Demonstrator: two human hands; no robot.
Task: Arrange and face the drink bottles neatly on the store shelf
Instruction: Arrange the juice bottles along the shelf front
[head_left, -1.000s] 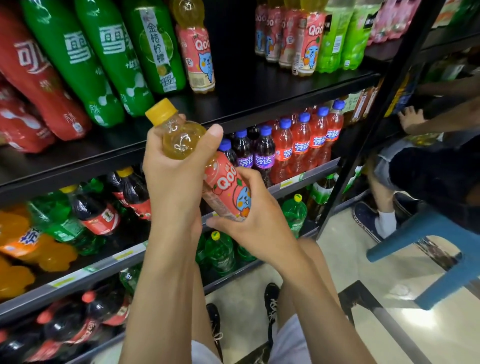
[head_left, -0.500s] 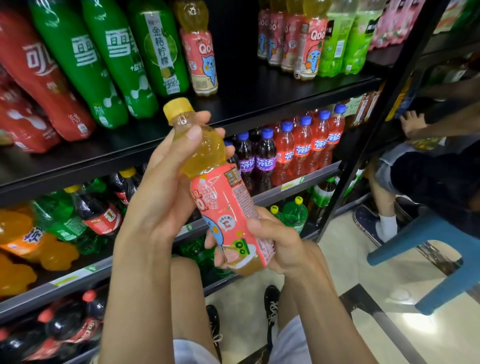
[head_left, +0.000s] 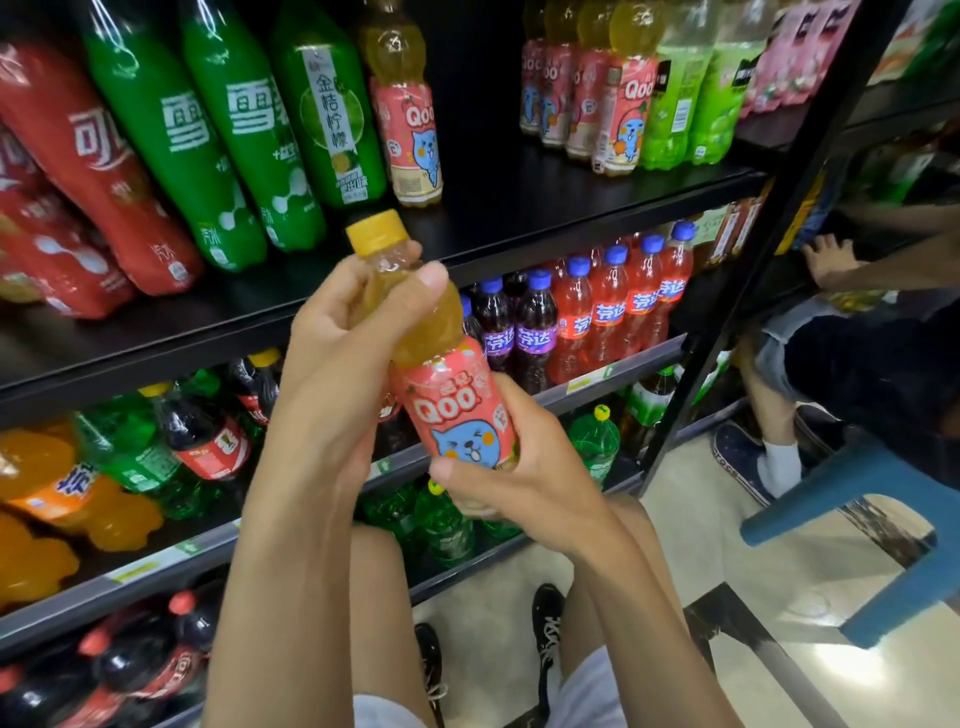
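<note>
Qoo bottle (head_left: 457, 415), yellow juice (head_left: 427, 326) inside

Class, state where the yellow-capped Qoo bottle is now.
Head view, centre: the Qoo bottle is held tilted before the shelves, left hand gripping its neck, right hand its base.

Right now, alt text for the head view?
A left hand grips the neck and a right hand the base of a yellow-capped juice bottle, label toward the camera, before a black shelf of drinks. Matching bottles stand on it.
</note>
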